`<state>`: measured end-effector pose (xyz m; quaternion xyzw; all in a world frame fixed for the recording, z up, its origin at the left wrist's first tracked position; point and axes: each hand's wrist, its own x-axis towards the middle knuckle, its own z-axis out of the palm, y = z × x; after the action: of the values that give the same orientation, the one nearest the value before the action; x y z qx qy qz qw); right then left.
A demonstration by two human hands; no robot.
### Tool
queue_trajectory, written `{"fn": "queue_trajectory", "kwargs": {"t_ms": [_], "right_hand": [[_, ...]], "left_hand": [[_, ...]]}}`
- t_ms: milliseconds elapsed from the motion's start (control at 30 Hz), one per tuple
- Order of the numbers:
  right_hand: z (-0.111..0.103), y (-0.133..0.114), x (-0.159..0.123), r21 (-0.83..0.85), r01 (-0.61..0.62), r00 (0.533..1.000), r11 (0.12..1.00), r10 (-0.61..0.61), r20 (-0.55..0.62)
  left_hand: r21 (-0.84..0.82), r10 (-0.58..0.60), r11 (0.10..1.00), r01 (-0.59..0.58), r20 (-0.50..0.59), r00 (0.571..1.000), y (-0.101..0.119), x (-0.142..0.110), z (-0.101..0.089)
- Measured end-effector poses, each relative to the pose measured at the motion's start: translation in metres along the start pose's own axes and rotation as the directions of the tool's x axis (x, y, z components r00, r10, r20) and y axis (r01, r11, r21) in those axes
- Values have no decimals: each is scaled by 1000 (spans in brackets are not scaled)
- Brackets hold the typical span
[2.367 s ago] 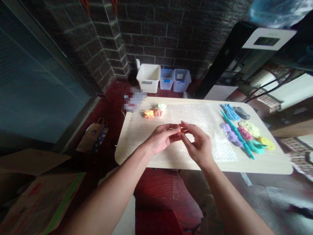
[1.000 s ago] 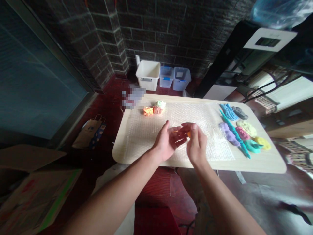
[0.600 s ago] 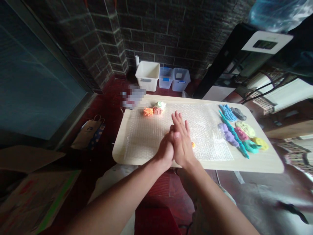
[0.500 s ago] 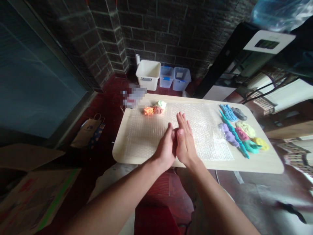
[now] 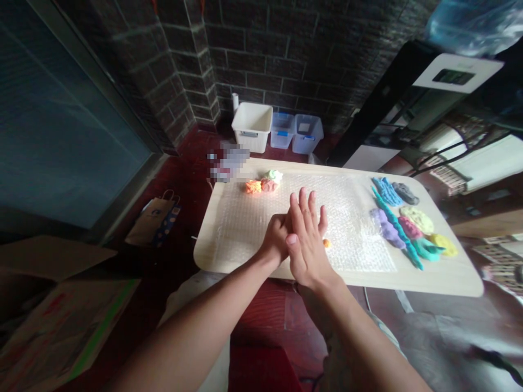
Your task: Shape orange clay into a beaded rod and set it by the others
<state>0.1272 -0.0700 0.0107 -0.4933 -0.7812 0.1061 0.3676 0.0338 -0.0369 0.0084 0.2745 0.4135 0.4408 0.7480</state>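
Your palms are pressed together above the bubble wrap [image 5: 245,228], the right hand [image 5: 308,242] laid flat against the left hand [image 5: 278,234] with its fingers fairly straight and pointing away from you, while the left is mostly hidden behind it. Whether anything is caught between your palms you cannot tell from this view, so neither grip can be called full or free. The relation to watch is to your right: a small orange clay ball [image 5: 326,243] lies on the bubble wrap just beyond the outer edge of your right hand, beside it, with a narrow strip of wrap showing between. Your right hand is plainly the nearer one; your left is on the far side of it, screened from the ball. The ball looks roundish and shows no clear long axis, so it offers no particular direction to line up with. Farther off, ahead and to your left, the ridged orange clay lump [image 5: 253,187] sits against the salmon-pink clay lump [image 5: 269,185], with the pale green clay lump [image 5: 274,176] right behind that. Well to your right, the long teal clay roll [image 5: 396,227] slants from the far left toward the near right, with the purple clay lump [image 5: 387,227] along its near side, all on the wooden-topped table [image 5: 445,280].
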Motion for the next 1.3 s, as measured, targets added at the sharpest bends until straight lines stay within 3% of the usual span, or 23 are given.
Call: {"fn": "queue_trajectory", "kwargs": {"t_ms": [100,167,267,367,433,533,733,1167,1300], "right_hand": [[-10,12,-5,104,-66,990,992,79,-120],[-15,24,-7,251,-136,949,958,199,-246],[-19,46,-7,449,-222,851,866,396,-344],[-17,62,-8,533,-278,815,799,490,-308],[-16,66,-8,546,-303,822,781,504,-266],[-16,61,-9,540,-314,840,781,494,-225],[-19,53,-7,518,-328,874,790,462,-150],[-23,51,-7,612,-331,845,719,515,-148],[-30,41,-6,576,-267,894,773,422,-152]], "left_hand": [[204,130,972,-117,-50,990,2,1,-10],[255,172,956,-149,-74,982,7,3,-14],[90,120,990,-113,-78,990,16,8,-15],[-171,-35,984,42,46,998,25,12,-14],[-289,-111,947,140,112,987,30,13,-14],[-350,-168,917,193,103,980,33,13,-16],[-416,-103,898,142,115,988,28,14,-14],[-249,49,968,25,288,956,23,11,-8],[-183,51,983,7,308,950,21,10,-11]]}}
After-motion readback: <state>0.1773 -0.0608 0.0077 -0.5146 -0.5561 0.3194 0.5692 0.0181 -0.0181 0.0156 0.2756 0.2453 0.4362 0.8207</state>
